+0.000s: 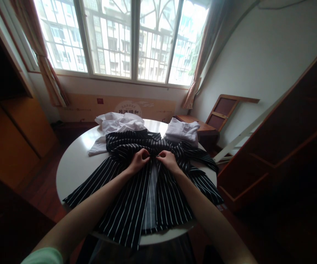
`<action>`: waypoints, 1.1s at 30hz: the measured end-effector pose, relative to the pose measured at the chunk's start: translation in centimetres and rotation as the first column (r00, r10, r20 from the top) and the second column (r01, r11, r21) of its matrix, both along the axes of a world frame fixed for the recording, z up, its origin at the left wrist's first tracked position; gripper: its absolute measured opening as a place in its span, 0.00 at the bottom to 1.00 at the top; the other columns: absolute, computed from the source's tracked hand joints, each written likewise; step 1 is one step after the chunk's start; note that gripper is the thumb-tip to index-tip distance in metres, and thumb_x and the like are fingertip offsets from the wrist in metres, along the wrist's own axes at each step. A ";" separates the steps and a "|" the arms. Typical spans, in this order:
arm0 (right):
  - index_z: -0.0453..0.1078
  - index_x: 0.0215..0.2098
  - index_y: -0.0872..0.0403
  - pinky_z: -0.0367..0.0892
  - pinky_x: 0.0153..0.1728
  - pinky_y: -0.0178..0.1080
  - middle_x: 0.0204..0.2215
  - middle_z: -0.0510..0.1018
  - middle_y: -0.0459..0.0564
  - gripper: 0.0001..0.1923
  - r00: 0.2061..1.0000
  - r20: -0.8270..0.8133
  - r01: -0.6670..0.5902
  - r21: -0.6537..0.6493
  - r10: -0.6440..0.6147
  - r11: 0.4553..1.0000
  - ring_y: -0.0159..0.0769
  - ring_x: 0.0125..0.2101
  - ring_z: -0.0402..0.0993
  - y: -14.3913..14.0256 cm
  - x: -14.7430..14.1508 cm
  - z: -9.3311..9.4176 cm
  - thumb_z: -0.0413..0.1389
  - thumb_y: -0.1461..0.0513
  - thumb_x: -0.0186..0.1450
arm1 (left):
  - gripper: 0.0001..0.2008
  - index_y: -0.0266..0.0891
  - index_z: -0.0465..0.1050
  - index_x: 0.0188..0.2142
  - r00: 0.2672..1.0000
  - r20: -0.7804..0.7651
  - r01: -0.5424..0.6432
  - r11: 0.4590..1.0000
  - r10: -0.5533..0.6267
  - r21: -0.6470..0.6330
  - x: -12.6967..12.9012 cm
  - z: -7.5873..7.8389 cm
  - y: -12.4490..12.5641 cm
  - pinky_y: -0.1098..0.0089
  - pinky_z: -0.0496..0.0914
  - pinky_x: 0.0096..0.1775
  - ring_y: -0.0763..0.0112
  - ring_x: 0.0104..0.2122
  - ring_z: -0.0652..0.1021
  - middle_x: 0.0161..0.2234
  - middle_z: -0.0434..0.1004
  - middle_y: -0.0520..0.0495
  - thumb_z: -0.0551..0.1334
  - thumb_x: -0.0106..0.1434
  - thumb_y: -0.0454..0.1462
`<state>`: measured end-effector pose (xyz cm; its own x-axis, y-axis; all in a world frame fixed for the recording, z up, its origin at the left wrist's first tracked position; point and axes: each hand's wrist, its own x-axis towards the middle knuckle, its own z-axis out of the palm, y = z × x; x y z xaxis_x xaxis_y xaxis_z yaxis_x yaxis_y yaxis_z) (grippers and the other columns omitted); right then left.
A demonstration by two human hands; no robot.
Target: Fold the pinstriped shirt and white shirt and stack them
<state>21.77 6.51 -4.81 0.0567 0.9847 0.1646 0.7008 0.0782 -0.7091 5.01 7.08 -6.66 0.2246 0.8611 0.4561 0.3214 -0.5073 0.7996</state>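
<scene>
Both hands, left (139, 160) and right (168, 159), fingers pinched, nearly touching.

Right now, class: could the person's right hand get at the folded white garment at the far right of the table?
Probably yes. The right hand pinches the striped shirt, and the folded white garment lies just beyond it with nothing between; it would have to let go first.

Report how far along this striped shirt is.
Done: the striped shirt lies spread front-up on the round table. In hand: the left hand and right hand pinch its front edges together near the chest. Left: below the hands the front gapes open; a white heap and a folded white garment wait behind.
</scene>
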 end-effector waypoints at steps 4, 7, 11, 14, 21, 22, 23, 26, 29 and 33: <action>0.72 0.27 0.56 0.64 0.33 0.34 0.28 0.77 0.49 0.07 0.999 0.029 -0.041 -0.006 0.041 0.999 0.35 0.32 0.73 -0.2 0.0 0.3 0.57 0.59 0.53 | 0.06 0.37 0.66 0.29 0.999 -0.017 0.031 0.999 -0.031 0.033 0.0 -0.2 0.1 0.72 0.65 0.30 0.73 0.26 0.70 0.25 0.69 0.52 0.61 0.51 0.36; 0.73 0.27 0.57 0.64 0.34 0.33 0.27 0.77 0.49 0.05 0.994 -0.002 -0.113 -0.038 0.113 0.993 0.36 0.32 0.72 -0.2 -0.1 0.3 0.56 0.63 0.54 | 0.06 0.37 0.66 0.29 1.000 -0.019 0.023 0.999 -0.023 0.033 0.0 -0.1 0.0 0.72 0.66 0.31 0.73 0.27 0.71 0.25 0.69 0.52 0.61 0.51 0.35; 0.72 0.24 0.58 0.63 0.30 0.32 0.21 0.74 0.46 0.03 0.970 -0.213 -0.137 -0.058 0.121 0.989 0.31 0.26 0.70 0.2 -0.1 0.2 0.56 0.66 0.52 | 0.05 0.36 0.66 0.29 1.000 -0.015 0.007 0.999 -0.006 0.036 0.0 0.2 -0.2 0.73 0.65 0.31 0.74 0.27 0.70 0.26 0.69 0.52 0.60 0.52 0.35; 0.68 0.20 0.58 0.58 0.20 0.29 0.15 0.68 0.41 0.06 0.899 -0.429 -0.140 -0.106 0.082 0.985 0.25 0.17 0.62 0.4 -0.2 0.2 0.57 0.63 0.52 | 0.05 0.37 0.67 0.30 1.000 -0.012 -0.011 0.998 0.012 0.055 0.0 0.6 -0.5 0.73 0.65 0.31 0.74 0.27 0.70 0.26 0.69 0.52 0.60 0.53 0.35; 0.68 0.23 0.58 0.57 0.17 0.27 0.17 0.70 0.41 0.11 0.602 -0.795 -0.344 -0.168 0.080 0.924 0.22 0.16 0.62 -0.1 0.0 0.4 0.61 0.57 0.51 | 0.05 0.36 0.66 0.30 0.999 -0.029 -0.035 0.990 0.040 0.139 0.1 1.1 -1.0 0.74 0.64 0.30 0.75 0.25 0.68 0.25 0.66 0.52 0.60 0.52 0.35; 0.69 0.25 0.58 0.59 0.19 0.26 0.19 0.72 0.42 0.11 0.570 -0.817 -0.371 -0.164 0.085 0.914 0.22 0.18 0.64 -0.1 0.2 0.4 0.62 0.58 0.50 | 0.05 0.36 0.65 0.30 0.999 -0.027 -0.041 0.989 0.045 0.143 0.1 1.1 -1.0 0.74 0.63 0.29 0.76 0.25 0.67 0.25 0.66 0.52 0.60 0.52 0.35; 0.70 0.27 0.58 0.61 0.21 0.27 0.21 0.73 0.43 0.11 0.547 -0.832 -0.395 -0.162 0.090 0.904 0.23 0.20 0.66 -0.1 0.4 0.3 0.62 0.59 0.49 | 0.05 0.36 0.65 0.29 0.998 -0.024 -0.049 0.988 0.053 0.146 0.1 1.1 -0.9 0.74 0.63 0.29 0.76 0.25 0.67 0.24 0.65 0.53 0.60 0.52 0.35; 0.72 0.30 0.58 0.65 0.28 0.30 0.25 0.76 0.46 0.12 0.512 -0.854 -0.449 -0.171 0.095 0.877 0.28 0.25 0.71 0.2 0.8 0.2 0.64 0.62 0.47 | 0.04 0.37 0.64 0.29 0.997 -0.005 -0.077 0.984 0.079 0.161 0.1 1.0 -0.8 0.74 0.63 0.28 0.77 0.24 0.66 0.24 0.64 0.54 0.59 0.52 0.34; 0.73 0.31 0.58 0.66 0.33 0.32 0.27 0.77 0.48 0.13 0.502 -0.860 -0.477 -0.186 0.092 0.859 0.30 0.27 0.73 0.4 1.0 0.1 0.63 0.64 0.46 | 0.04 0.37 0.65 0.29 0.996 0.007 -0.083 0.981 0.083 0.174 0.1 1.0 -0.8 0.74 0.63 0.29 0.77 0.25 0.67 0.25 0.65 0.54 0.59 0.52 0.33; 0.73 0.34 0.57 0.66 0.36 0.33 0.30 0.78 0.48 0.15 0.491 -0.859 -0.542 -0.168 0.148 0.823 0.30 0.29 0.73 0.2 1.2 0.2 0.62 0.67 0.46 | 0.04 0.37 0.65 0.29 0.996 0.018 -0.088 0.981 0.087 0.175 0.2 1.1 -0.9 0.74 0.63 0.28 0.76 0.25 0.67 0.25 0.66 0.53 0.59 0.52 0.33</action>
<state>22.96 6.73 -4.61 -0.3935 0.9094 -0.1345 -0.1822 -0.2206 -0.9582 5.17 6.20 -5.55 0.1465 0.7836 0.6038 0.3630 -0.6103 0.7041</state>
